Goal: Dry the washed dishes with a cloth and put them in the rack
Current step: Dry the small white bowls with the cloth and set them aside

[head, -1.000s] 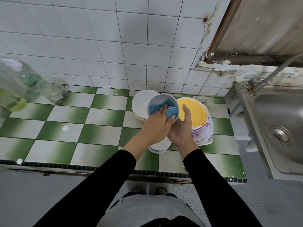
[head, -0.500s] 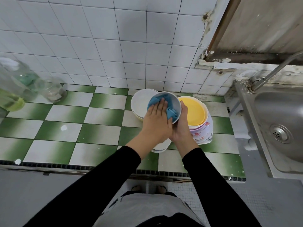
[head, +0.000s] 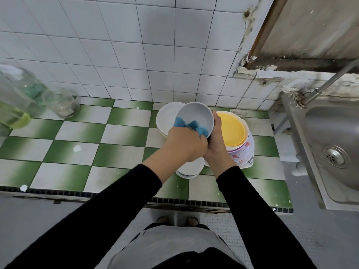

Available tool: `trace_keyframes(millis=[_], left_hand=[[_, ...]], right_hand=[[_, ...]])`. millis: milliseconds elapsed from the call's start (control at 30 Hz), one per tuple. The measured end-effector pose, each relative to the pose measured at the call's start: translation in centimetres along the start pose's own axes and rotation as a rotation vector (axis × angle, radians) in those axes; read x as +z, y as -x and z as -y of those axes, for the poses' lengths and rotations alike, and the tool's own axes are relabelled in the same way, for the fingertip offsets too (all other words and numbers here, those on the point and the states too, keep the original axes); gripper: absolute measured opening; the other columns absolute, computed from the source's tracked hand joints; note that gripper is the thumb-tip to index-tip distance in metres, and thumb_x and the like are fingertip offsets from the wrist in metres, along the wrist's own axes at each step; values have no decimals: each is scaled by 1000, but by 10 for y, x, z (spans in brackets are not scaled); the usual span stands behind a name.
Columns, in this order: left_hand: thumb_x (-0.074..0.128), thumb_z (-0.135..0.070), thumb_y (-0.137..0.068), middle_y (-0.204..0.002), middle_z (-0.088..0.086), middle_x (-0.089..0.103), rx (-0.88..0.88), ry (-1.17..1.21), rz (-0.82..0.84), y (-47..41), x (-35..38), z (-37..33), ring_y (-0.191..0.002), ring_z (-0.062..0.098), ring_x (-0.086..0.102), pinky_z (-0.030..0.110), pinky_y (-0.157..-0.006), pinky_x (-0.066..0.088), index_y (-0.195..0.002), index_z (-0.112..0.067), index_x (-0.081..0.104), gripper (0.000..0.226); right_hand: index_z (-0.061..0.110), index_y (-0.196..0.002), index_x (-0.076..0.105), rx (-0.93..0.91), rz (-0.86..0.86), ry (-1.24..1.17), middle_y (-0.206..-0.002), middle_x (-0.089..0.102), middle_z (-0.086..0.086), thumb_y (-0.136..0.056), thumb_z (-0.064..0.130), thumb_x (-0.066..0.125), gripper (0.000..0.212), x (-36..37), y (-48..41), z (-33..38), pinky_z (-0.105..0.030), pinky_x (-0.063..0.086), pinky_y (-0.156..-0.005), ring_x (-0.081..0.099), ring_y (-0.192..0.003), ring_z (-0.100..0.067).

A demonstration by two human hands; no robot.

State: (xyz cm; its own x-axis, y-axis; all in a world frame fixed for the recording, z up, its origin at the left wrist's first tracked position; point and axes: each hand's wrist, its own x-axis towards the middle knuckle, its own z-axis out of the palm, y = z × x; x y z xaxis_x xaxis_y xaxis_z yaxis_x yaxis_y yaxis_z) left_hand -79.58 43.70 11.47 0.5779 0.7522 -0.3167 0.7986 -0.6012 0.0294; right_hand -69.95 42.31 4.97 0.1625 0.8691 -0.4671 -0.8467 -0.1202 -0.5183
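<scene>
The bowl (head: 196,115) you hold is tipped toward you, its pale inside showing. The blue cloth (head: 201,131) is bunched in its lower part and spills over the near rim. Behind it to the left sits a stack of white plates (head: 165,117), the top one bare. To the right, a yellow dish (head: 232,131) lies nested in the mouth of a floral pot (head: 245,152). Under your wrists a short stack of white bowls (head: 189,170) stands mostly hidden. At the far left is a glass jar (head: 62,103) with something pale inside. Beside it stand clear bottles (head: 17,98), one holding yellow-green liquid.

All of this rests on a counter (head: 77,133) tiled in green and white checks and flecked with white specks. The wall (head: 116,55) behind it is plain white tile, cracked and stained at the right corner. A steel sink (head: 310,152) adjoins the counter on the right, with its drain (head: 335,156) in view and a tap (head: 328,82) reaching in from above. Below the counter edge you can see grey floor (head: 29,220) and your feet (head: 177,220).

Your left hand (head: 186,142) is clenched around the cloth, knuckles up, pressing it against the bowl's inside near the lower rim. Your right hand (head: 215,144) grasps the bowl from the right, with the thumb along the rim and the fingers out of sight behind it. The bowl is held off the counter, above the stacked bowls, between the plates and the yellow dish.
</scene>
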Motion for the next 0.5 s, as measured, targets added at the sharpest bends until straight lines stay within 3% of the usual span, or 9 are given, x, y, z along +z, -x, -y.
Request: trace_keyframes(millis=[67, 167, 267, 400, 500], left_hand=[[13, -37, -104, -161, 12, 20, -33, -29, 58, -4, 9, 0, -148, 24, 19, 37, -118, 19, -154, -6, 17, 59], [14, -37, -104, -163, 7, -12, -65, 24, -9, -13, 18, 7, -151, 21, -11, 35, -119, -9, -154, -8, -11, 63], [17, -35, -103, -162, 6, -19, -16, 121, -90, -22, 26, 9, -149, 21, -18, 35, -119, -15, -152, -11, -18, 65], [12, -39, -101, -163, 7, -15, 129, 318, -187, -31, 36, 16, -149, 18, -16, 34, -121, -12, -153, -11, -15, 65], [23, -37, -104, -165, 1, 1, 218, 589, -130, -28, 32, 17, -150, 12, 2, 32, -123, 5, -156, -19, -1, 60]], right_hand=[[12, -113, 65, 4, -1, -4, -91, 73, -11, -97, 54, 46, 49, 2, 2, 0, -38, 58, -79, 72, -83, -23], [8, -116, 64, 14, 16, -40, -101, 73, -13, -96, 53, 47, 52, 6, 2, 0, -38, 54, -94, 69, -97, -24], [8, -127, 62, -3, 14, -34, -114, 71, -13, -97, 53, 48, 55, 8, -2, 1, -38, 53, -98, 67, -108, -25], [8, -131, 62, -10, 42, -4, -127, 68, -14, -98, 50, 51, 54, 10, -5, 6, -42, 47, -107, 63, -121, -27], [11, -132, 60, 1, 24, 1, -119, 70, -11, -97, 53, 52, 55, 8, -7, 6, -42, 50, -103, 65, -114, -26]])
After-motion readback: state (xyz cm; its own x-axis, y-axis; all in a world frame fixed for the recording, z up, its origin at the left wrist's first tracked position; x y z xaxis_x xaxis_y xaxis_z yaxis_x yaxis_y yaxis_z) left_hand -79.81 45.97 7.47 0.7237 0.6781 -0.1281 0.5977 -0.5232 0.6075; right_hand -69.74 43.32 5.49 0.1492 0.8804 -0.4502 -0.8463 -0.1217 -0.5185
